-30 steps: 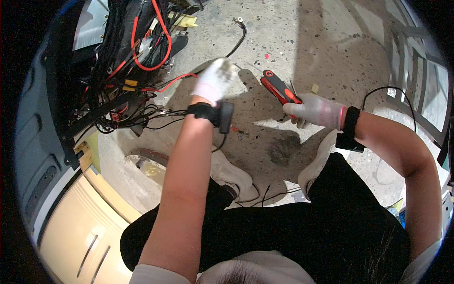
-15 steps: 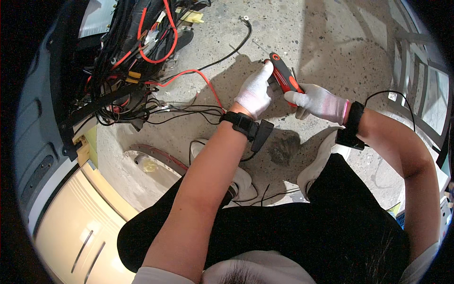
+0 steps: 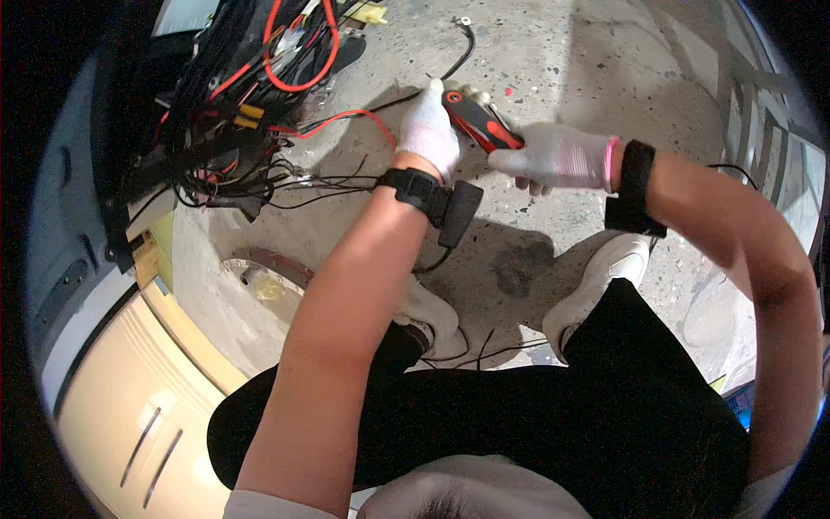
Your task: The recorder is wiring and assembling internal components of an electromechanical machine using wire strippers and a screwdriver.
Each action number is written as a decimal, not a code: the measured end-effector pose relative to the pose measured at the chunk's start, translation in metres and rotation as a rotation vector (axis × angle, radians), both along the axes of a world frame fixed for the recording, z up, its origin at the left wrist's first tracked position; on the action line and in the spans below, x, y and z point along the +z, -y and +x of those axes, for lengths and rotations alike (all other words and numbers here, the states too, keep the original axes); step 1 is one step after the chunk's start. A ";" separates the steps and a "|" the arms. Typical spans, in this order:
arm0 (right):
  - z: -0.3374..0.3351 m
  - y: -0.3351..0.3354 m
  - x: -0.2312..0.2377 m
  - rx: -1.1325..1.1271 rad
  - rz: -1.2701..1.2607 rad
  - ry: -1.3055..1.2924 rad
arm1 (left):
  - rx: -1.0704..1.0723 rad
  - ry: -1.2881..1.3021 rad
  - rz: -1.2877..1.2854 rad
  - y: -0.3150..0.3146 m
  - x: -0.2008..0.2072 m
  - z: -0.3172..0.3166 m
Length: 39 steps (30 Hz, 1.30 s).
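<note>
White-gloved right hand (image 3: 553, 156) clasping tool (image 3: 482, 124), left hand (image 3: 429, 131), thumb extended

The floor (image 3: 527, 52) ahead of the left grip (image 3: 430, 130) is brightly lit; shadows darken it below the right grip (image 3: 558, 157). Glare marks the cream panel (image 3: 130, 406), lower left of both. Fisheye distortion curves the grey frame (image 3: 765, 80), far right of them; black vignetting fills the corners.

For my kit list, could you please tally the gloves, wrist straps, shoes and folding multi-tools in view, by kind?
White gloves: 2
Black wrist straps: 2
White shoes: 2
Red-and-black folding multi-tool: 1
Total: 7
</note>
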State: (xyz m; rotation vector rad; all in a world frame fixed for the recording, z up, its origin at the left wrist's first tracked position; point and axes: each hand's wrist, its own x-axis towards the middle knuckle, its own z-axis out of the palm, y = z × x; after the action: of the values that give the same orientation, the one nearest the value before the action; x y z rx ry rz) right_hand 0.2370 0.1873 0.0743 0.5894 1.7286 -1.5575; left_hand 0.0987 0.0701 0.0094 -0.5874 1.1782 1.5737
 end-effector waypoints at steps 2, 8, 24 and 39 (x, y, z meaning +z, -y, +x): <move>-0.020 0.001 0.008 -0.004 0.036 -0.068 | 0.075 -0.222 -0.101 0.004 0.004 -0.013; -0.083 0.019 0.036 0.301 0.181 -0.009 | 0.434 -0.323 -0.237 0.027 0.006 -0.028; -0.012 0.034 -0.019 -0.176 0.307 -0.645 | 0.296 -0.086 0.274 0.027 0.005 -0.019; 0.004 0.006 0.015 -0.262 0.003 -0.631 | -0.045 -0.138 0.353 -0.001 0.043 -0.023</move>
State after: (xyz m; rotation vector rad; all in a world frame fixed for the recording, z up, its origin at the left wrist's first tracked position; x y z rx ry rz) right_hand 0.2405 0.1816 0.0898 0.3508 2.1733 -2.0826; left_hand 0.0758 0.0715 0.0525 -0.2230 0.9726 1.7537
